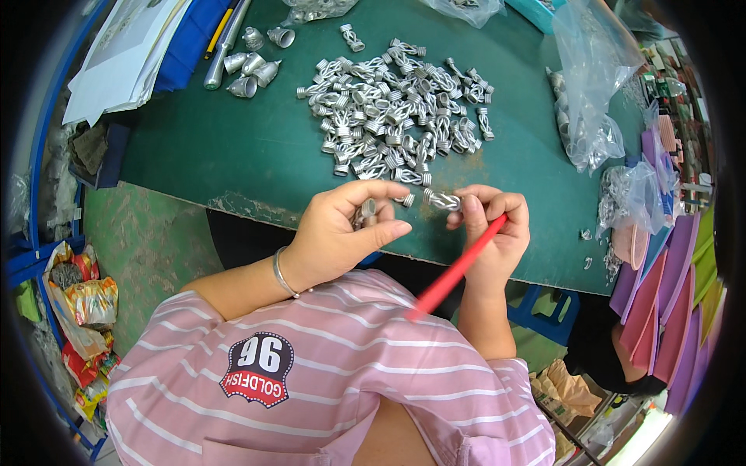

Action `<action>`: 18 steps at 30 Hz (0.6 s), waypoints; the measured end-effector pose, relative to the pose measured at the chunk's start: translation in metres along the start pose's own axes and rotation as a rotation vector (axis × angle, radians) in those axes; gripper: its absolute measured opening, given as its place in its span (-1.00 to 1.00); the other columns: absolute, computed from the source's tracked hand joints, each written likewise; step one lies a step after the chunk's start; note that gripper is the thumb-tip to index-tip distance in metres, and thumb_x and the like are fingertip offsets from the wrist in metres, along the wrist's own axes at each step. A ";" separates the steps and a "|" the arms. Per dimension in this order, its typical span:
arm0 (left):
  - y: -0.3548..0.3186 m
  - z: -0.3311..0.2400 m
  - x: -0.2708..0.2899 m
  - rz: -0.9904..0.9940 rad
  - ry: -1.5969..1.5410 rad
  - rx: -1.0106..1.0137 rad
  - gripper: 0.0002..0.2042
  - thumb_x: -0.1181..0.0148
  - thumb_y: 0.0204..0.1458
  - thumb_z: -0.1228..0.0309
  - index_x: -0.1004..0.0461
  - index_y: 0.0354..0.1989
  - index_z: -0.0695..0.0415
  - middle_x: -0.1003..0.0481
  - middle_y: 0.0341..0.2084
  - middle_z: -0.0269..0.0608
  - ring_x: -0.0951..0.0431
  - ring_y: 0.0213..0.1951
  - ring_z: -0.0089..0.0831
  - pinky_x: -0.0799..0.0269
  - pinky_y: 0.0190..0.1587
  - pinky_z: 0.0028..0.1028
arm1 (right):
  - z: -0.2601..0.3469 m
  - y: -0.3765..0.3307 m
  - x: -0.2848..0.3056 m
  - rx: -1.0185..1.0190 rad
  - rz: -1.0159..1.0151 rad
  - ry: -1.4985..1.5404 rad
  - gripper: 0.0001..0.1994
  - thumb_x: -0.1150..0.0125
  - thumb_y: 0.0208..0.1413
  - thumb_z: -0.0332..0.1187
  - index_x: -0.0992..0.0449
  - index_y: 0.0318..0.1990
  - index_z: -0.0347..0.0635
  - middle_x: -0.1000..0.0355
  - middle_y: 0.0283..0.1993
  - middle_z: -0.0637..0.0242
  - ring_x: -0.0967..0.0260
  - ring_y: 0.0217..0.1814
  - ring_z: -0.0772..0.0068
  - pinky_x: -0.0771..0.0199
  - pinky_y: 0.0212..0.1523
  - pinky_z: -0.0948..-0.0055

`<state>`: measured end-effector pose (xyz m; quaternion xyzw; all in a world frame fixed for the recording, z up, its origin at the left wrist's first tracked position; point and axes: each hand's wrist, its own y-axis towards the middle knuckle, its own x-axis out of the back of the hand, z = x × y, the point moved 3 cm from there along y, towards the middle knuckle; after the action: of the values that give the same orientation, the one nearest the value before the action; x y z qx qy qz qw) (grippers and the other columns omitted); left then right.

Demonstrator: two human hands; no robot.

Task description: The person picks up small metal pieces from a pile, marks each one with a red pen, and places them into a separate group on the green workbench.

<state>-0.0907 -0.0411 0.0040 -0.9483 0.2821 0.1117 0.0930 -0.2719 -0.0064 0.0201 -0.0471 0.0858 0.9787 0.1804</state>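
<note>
nearest the camera is the person's pink striped shirt (pixel 342 373), filling the low middle of the head view. above it both forearms rise to the near edge of the green desk (pixel 233 147).

the left hand (pixel 338 229), with a thin metal bangle (pixel 284 273) at the wrist, is curled shut around small silver metal parts (pixel 365 211); thumb and fingers wrap them, so its grip is closed on them. the right hand (pixel 489 225) is just right of it, the two hands near but apart. its fingertips pinch a silver spring-like fitting (pixel 443 200) that points left toward the other hand, and the same hand also clamps a red stick (pixel 458 268), which slants down and left over the shirt.

just beyond the hands, farther on the desk, lies a wide heap of similar silver fittings (pixel 396 101). at the far left stand a few silver cone-shaped caps (pixel 252 70) beside a metal rod (pixel 221 46) and white papers (pixel 124 54). on the right a clear plastic bag (pixel 590 85) holds more metal parts, and pink and purple sheets (pixel 660 303) are stacked at the right rim.
</note>
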 end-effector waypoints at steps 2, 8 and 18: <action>0.003 -0.004 -0.007 -0.031 -0.102 0.050 -0.73 -0.17 -0.08 0.64 -0.40 -0.15 0.30 -0.41 -0.47 -0.34 -0.30 -0.47 -0.75 -0.24 -0.40 -0.74 | -0.003 -0.004 -0.002 -0.185 0.064 0.311 -0.78 -0.05 0.02 -0.66 -0.14 -0.46 -0.18 -0.39 -0.30 0.04 -0.40 -0.48 0.45 -0.47 -0.44 0.55; 0.003 -0.008 -0.007 -0.020 0.122 -0.270 -0.75 -0.21 -0.14 0.66 -0.44 -0.22 0.27 -0.43 -0.42 -0.28 -0.38 -0.43 -0.66 -0.31 -0.38 -0.67 | -0.019 -0.016 -0.010 -0.135 0.282 0.404 -0.75 -0.05 -0.03 -0.72 -0.14 -0.46 -0.16 -0.37 -0.21 0.04 -0.43 -0.20 0.29 -0.49 -0.19 0.42; 0.001 -0.010 -0.007 -0.057 -0.139 0.046 -0.76 -0.15 -0.05 0.59 -0.43 -0.17 0.29 -0.45 -0.47 -0.24 -0.33 -0.57 -0.66 -0.27 -0.49 -0.66 | 0.003 -0.023 -0.013 0.359 0.150 -0.047 -0.59 -0.30 -0.22 -0.66 -0.10 -0.43 -0.17 -0.36 -0.22 0.00 -0.42 -0.17 0.15 -0.48 -0.19 0.34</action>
<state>-0.0960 -0.0407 0.0151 -0.9435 0.2505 0.1681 0.1374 -0.2517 0.0111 0.0208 0.0152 0.2582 0.9592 0.1144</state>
